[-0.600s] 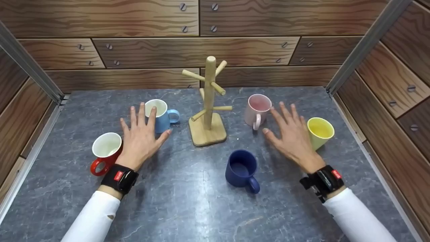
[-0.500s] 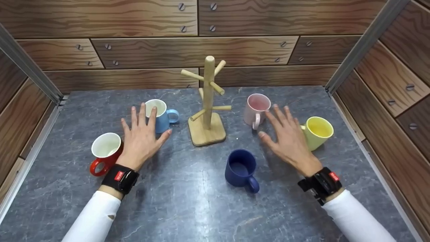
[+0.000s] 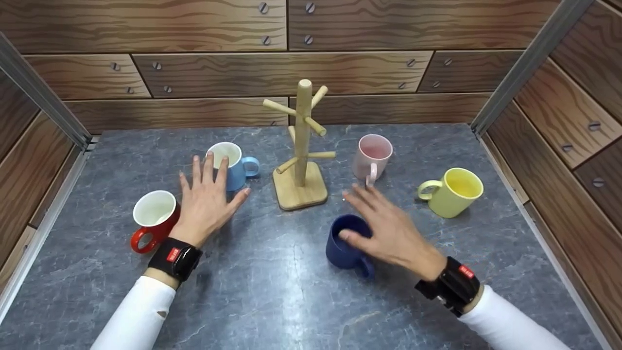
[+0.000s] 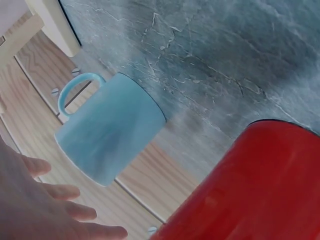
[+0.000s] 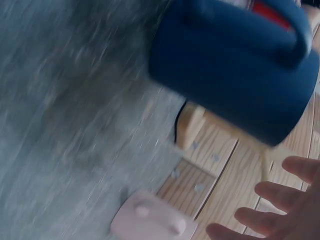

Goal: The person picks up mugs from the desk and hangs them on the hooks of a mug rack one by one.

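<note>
My left hand (image 3: pixel 204 209), fingers spread, hovers between the red mug (image 3: pixel 163 226) and the light blue mug (image 3: pixel 235 177). In the left wrist view its fingers (image 4: pixel 65 192) are apart from the light blue mug (image 4: pixel 112 127). My right hand (image 3: pixel 391 236) is above the dark blue mug (image 3: pixel 340 253), covering part of its rim and handle, with the thumb over the opening. The right wrist view shows its fingers (image 5: pixel 280 195) extended and apart from the dark blue mug (image 5: pixel 230 75). Both hands hold nothing.
A wooden mug tree (image 3: pixel 302 141) with several pegs stands at the back centre of the grey marbled table (image 3: pixel 272 301). Right of it is a pink mug (image 3: pixel 371 160); farther right, a yellow mug (image 3: pixel 452 194) has its handle leftward. Wood-patterned walls enclose the back and sides.
My right hand has moved left and nearer to me, from between the pink and yellow mugs to above the dark blue mug. The yellow mug's handle is uncovered. My left hand has hardly moved.
</note>
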`<state>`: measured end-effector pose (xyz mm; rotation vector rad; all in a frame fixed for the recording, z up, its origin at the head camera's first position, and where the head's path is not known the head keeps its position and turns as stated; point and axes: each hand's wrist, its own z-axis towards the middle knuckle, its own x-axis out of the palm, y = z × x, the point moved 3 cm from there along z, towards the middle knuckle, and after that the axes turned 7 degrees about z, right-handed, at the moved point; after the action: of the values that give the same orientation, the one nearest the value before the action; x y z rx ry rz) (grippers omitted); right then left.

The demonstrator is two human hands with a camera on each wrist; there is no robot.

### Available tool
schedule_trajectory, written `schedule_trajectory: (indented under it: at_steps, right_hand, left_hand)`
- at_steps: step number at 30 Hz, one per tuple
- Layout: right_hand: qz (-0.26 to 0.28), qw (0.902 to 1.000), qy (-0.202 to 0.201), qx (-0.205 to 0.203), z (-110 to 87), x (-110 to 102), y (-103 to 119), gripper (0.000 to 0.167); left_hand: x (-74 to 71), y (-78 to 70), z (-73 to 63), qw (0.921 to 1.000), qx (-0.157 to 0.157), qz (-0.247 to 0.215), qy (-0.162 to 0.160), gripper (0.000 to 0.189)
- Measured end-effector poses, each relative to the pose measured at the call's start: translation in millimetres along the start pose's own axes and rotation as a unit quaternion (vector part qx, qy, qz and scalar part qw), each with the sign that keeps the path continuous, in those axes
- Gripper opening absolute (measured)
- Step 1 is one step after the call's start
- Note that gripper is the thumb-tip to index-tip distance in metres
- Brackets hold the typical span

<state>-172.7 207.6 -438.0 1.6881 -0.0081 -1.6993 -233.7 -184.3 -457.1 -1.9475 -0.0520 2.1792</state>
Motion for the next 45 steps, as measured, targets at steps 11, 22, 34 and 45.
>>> schedule_trajectory:
  at_steps: [11, 22, 34, 45]
  right_hand:
    - [-0.015, 0.9971, 0.074, -0.008, 0.2, 18.9, 15.6, 0.089]
    - [-0.033, 0.9964, 0.071, -0.033, 3.3, 21.9, 18.4, 0.072]
    - [0.007, 0.9963, 0.077, -0.036, 5.5, 11.8, 18.8, 0.073]
    - [0.032, 0.9964, 0.033, -0.072, 15.9, -8.7, 38.6, 0.102]
  left_hand:
    - [0.2, -4.4, -1.5, 0.9999, 0.01, -0.008, -0.004, 0.096]
    - [3.1, -9.9, -4.9, 0.999, 0.032, -0.011, -0.029, 0.092]
    - [-0.1, -33.1, -25.4, 0.9662, 0.198, -0.031, -0.163, 0.058]
    - [17.8, -72.5, -34.8, 0.9182, 0.229, -0.298, 0.124, 0.12]
